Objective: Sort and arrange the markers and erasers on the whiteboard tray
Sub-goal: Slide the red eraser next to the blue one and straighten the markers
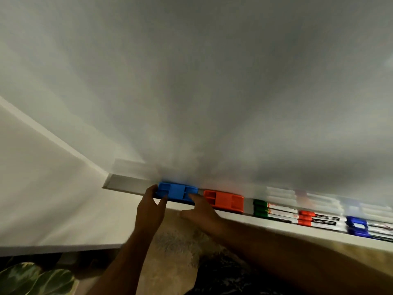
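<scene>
A blue eraser (176,190) lies on the grey whiteboard tray (127,185), near its left end. My left hand (150,209) grips the eraser's left end between thumb and fingers. My right hand (202,211) rests a fingertip on the eraser's right front edge. Just right of it sits an orange eraser (224,201). Further right lie green-capped markers (274,211), then red-capped markers (319,219), then blue-capped markers (365,227), grouped by colour. The view is blurred.
The whiteboard (212,92) fills the view above the tray. A white wall (42,188) is at the left. Below are a beige floor (176,252) and green leaves (36,277) at the bottom left corner.
</scene>
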Demonstrator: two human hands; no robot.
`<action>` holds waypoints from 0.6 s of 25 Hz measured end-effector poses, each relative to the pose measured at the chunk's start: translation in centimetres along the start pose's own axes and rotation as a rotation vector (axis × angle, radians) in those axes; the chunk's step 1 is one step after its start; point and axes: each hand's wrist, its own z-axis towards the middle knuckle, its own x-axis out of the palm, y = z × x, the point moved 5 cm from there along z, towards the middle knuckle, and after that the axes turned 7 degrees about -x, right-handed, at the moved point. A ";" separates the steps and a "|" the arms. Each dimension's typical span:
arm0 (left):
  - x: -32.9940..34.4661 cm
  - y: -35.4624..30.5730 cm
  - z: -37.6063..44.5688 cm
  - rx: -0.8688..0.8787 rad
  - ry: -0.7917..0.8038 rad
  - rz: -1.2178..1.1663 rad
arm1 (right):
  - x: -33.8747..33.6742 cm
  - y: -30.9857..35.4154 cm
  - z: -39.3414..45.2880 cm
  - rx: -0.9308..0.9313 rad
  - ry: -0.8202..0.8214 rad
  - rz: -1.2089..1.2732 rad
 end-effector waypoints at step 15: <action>14.5 -10.8 -13.1 0.441 0.256 -0.162 | -15.9 -12.3 -13.7 -0.010 -0.371 0.041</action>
